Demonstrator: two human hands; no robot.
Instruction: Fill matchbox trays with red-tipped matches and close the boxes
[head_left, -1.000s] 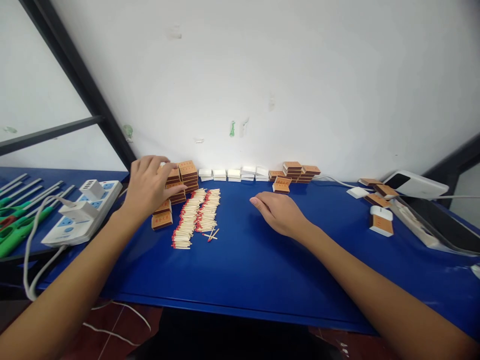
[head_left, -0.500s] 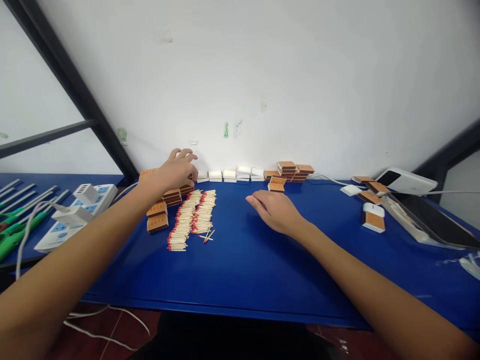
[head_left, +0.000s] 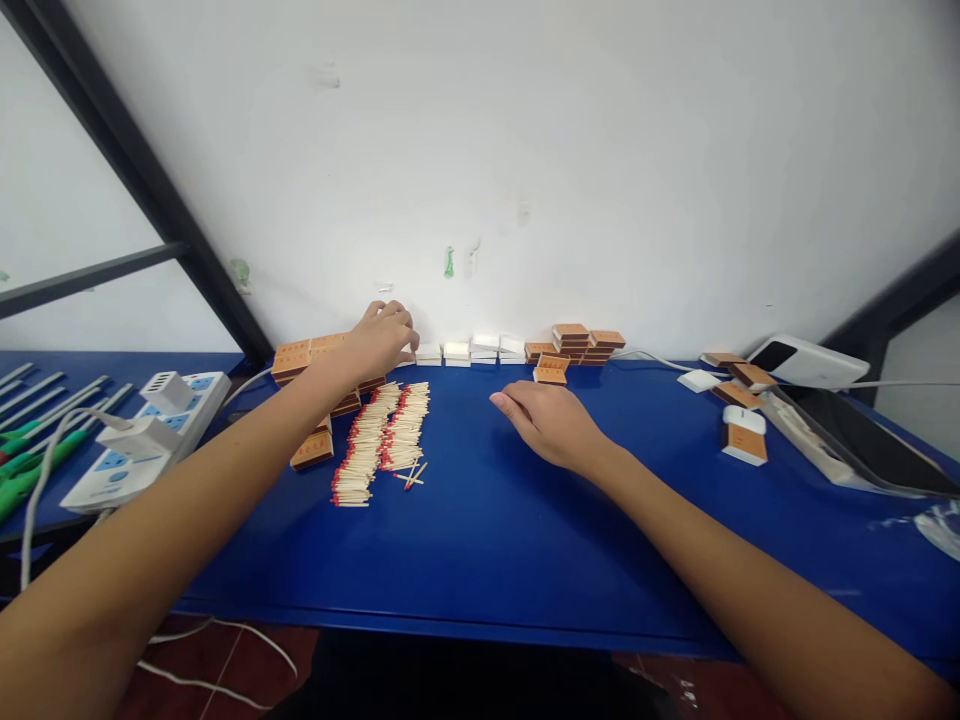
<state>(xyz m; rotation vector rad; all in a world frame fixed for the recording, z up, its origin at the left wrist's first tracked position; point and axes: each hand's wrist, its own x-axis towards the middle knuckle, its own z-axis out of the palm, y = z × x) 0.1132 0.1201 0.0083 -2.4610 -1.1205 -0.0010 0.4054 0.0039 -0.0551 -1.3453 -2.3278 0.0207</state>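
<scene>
At the back of the blue table, my left hand [head_left: 388, 338] reaches over the left end of a row of white matchbox trays [head_left: 457, 352]. Its fingers are curved and somewhat apart, and they partly cover the leftmost tray. My right hand [head_left: 553, 422] rests on the table with its fingers curled together; whatever lies inside them, if anything, is hidden. Between the hands are two long rows of red-tipped matches [head_left: 367, 445], with a few loose matches [head_left: 412, 477] crossed beside them. Orange-brown matchboxes [head_left: 311, 450] are stacked left of the matches, partly behind my left forearm.
More matchboxes [head_left: 574, 342] stand stacked by the wall, right of the trays. A white power strip [head_left: 184, 440] and green-handled tools [head_left: 64, 440] lie at left. At far right are scattered matchboxes [head_left: 745, 443], a white power bank [head_left: 810, 362] and a dark flat device [head_left: 862, 435].
My left hand has moved right, from the stacked matchboxes to the leftmost white tray. My right hand has stayed in place. The view has shifted slightly.
</scene>
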